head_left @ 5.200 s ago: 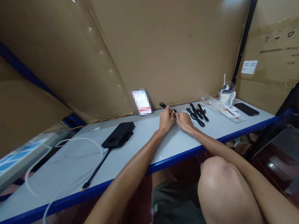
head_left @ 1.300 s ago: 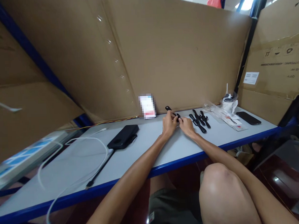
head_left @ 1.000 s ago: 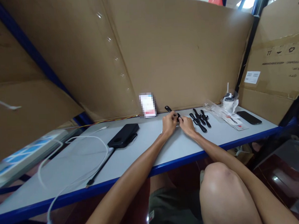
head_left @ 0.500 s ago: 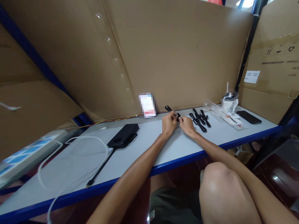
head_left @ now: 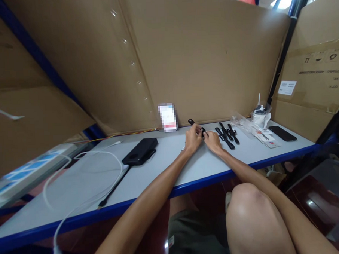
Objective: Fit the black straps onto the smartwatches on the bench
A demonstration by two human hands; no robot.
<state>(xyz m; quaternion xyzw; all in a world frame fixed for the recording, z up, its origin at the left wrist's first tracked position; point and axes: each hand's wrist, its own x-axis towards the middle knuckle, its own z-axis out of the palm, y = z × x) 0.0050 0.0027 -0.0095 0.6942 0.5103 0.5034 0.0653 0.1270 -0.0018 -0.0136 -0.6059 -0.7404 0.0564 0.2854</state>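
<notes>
Head view, centre frame: left hand (head_left: 193, 139) and right hand (head_left: 212, 142) still pinch one small black watch strap (head_left: 196, 126) over the grey worktop (head_left: 171, 164); nothing has shifted, fiddling continues.

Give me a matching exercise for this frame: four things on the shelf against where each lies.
Things:
1. phone
2. power bank
3. white cable
4. watch strap

Places:
A. held by both hands
B. far right of the shelf
C. looped at the left end
D. left of the hands, mid-shelf

Pairs: 1-B, 2-D, 3-C, 4-A

The left hand and right hand meet on the strap.
</notes>
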